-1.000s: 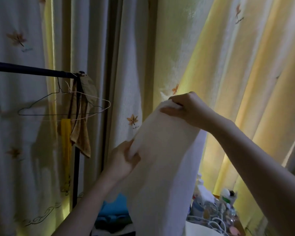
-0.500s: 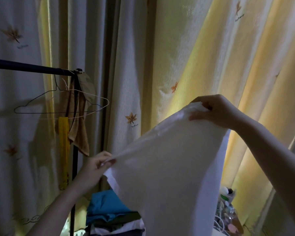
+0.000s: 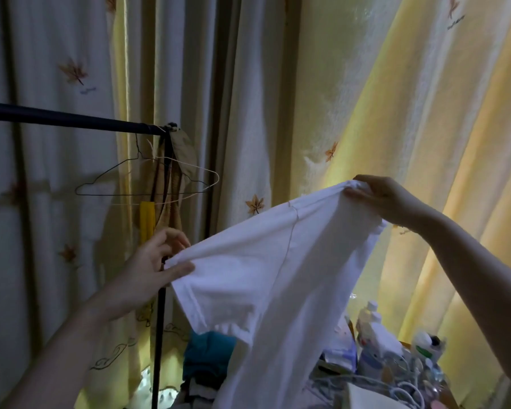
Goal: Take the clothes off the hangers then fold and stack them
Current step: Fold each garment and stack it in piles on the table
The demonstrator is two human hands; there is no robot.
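White shirt hangs sideways between your hands: left hand pinches the low end, right hand grips the high end.

One view only: head-worn, wide-angle. It faces forward at the curtain, which fills the whole background. Forearms enter from the bottom corners. The left grip sits lower centre-left and the right grip higher, right of centre, both near the lens. The white shirt pinched between them fills the lower centre. Clothes rail at mid-height left, farther back, close before the curtain. Bottles at the bottom right edge, low in frame.
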